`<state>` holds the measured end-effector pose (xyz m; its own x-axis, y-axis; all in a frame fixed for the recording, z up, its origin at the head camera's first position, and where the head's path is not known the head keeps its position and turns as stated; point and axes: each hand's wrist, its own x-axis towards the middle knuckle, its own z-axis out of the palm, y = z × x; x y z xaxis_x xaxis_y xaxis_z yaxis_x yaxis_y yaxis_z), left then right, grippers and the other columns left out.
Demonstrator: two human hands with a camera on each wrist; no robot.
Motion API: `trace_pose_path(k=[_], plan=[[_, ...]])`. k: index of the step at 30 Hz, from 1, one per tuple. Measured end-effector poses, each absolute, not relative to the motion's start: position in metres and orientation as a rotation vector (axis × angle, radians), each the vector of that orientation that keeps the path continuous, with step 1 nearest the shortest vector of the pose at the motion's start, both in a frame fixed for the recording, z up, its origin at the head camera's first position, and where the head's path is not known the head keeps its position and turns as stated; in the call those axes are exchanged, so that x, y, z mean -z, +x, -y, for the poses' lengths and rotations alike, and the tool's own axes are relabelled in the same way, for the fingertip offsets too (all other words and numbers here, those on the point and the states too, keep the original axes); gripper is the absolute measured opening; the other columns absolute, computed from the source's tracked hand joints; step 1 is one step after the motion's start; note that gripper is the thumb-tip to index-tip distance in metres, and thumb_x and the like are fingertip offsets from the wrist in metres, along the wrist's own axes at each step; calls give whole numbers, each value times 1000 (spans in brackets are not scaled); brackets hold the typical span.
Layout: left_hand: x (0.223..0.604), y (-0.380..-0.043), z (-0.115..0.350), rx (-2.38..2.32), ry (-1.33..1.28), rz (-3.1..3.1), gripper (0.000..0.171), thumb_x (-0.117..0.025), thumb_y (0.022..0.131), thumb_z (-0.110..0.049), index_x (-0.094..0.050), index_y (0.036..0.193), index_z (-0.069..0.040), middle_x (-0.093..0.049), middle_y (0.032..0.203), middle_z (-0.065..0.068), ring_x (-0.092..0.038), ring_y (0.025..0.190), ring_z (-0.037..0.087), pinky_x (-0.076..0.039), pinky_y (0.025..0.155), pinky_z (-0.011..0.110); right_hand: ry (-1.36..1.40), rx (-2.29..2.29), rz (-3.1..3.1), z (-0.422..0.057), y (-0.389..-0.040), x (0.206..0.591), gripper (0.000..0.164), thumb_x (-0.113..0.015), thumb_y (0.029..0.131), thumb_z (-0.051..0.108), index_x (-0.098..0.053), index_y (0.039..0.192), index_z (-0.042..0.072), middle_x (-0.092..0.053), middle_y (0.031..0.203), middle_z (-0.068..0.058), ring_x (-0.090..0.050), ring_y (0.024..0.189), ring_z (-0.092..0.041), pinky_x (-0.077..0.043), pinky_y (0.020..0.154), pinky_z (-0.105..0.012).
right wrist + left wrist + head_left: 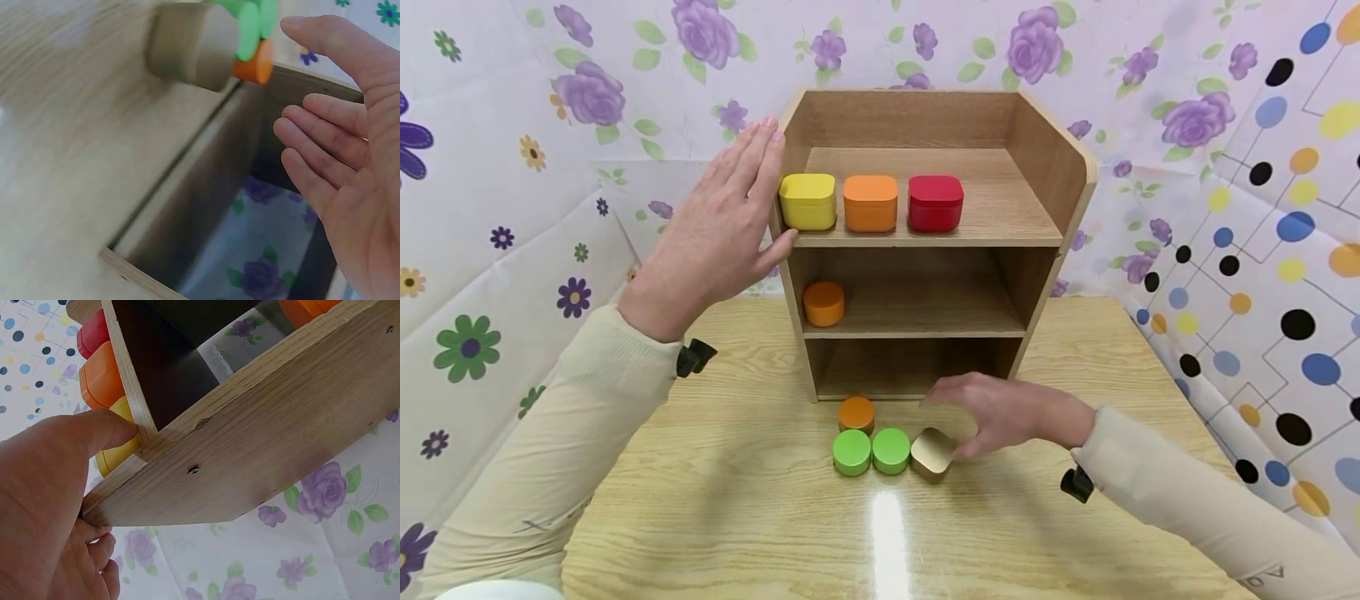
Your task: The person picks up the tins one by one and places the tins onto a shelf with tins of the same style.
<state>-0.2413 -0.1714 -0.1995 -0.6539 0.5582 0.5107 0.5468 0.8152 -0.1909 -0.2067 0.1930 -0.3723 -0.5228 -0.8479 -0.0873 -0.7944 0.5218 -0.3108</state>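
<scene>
A small wooden shelf unit (pixel 917 333) with three levels stands on the table. My left hand (pixel 718 221) holds its left side panel (pixel 250 419), thumb over the front edge beside a yellow box (pixel 808 202), fingers on the outer side. My right hand (pixel 1000 412) hovers with spread fingers just right of a gold rounded box (pixel 932 454) on the table; in the right wrist view nothing is between its fingers. Two green round containers (pixel 852 452) and an orange round container (pixel 857 414) sit left of the gold box.
An orange box (pixel 870 203) and a red box (pixel 936 203) line the top shelf beside the yellow one. Another orange round container (pixel 823 304) stands on the middle shelf, at left. Patterned sheets (pixel 880 42) enclose the table (pixel 760 500). A white rim shows at bottom left.
</scene>
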Motion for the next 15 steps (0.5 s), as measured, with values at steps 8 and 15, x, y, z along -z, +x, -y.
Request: trace_pose_path(k=[8,15], plan=[[199,-241,171,-25,-810,2441,93,-65,101,-29,-8,167,6,-8,177,24,-13,165,42,-13,137,52,-1475,340,-2468,-187,-212,402,66,-85,81,21,-63,142,8,-68,137,-8,-67,121,-22,-59,107,-37],[199,-241,171,-27,-811,2442,93,-64,102,-29,-8,166,7,-7,177,25,-13,165,42,-13,137,52,-1442,366,-2452,-183,-212,418,66,-90,79,21,-65,138,8,-69,131,-3,-64,110,-12,-59,96,-24]])
